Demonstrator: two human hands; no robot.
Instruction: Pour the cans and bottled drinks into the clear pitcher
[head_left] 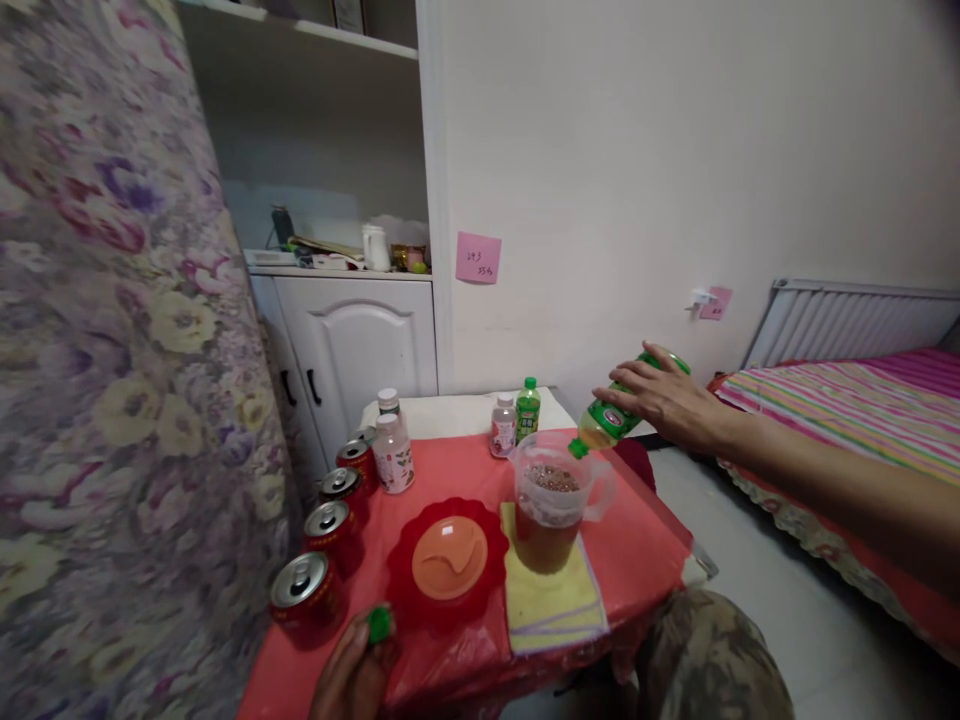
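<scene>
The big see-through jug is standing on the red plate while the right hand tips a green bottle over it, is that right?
Not quite: the head view shows the jug on the yellow cloth, beside the red plate.

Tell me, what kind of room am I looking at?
Probably a bedroom at home: there's a bed with striped covers, a floral curtain, and a white cupboard.

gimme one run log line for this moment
right hand: tilting green bottle, mouth at pitcher rim | left hand: holding green cap | pitcher: brown foamy liquid, on yellow cloth
</scene>
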